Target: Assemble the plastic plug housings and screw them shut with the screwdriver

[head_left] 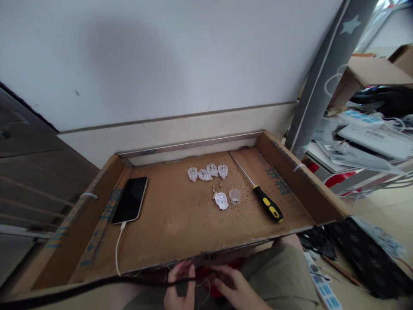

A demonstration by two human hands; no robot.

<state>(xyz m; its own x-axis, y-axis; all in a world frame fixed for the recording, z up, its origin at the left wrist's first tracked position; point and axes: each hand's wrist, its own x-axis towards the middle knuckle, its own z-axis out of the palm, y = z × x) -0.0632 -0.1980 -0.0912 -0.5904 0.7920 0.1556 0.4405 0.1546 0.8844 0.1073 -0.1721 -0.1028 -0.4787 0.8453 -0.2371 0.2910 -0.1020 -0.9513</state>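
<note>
A thick black cable (129, 280) comes in from the lower left and passes between the thumb and fingers of my left hand (180, 287), which is closed on it just below the board's front edge. Beside it, my right hand (238, 287) has its thumb and index finger bent around the cable's end; the fingertips partly hide that end. Over my lap, a thin pale wire (206, 292) loops between the hands. On the cardboard lie several clear plugs (211, 169) with metal prongs, a white plug part (221, 201), a clear plug cover (235, 196) and small metal pieces (214, 188).
A yellow-black screwdriver (268, 204) lies at the right of the cardboard tray (171, 232). A phone (130, 200) with a white charging cord (118, 249) lies at the left. Beyond are a grey pole (325, 82), a cluttered shelf and power strips (325, 288) on the floor.
</note>
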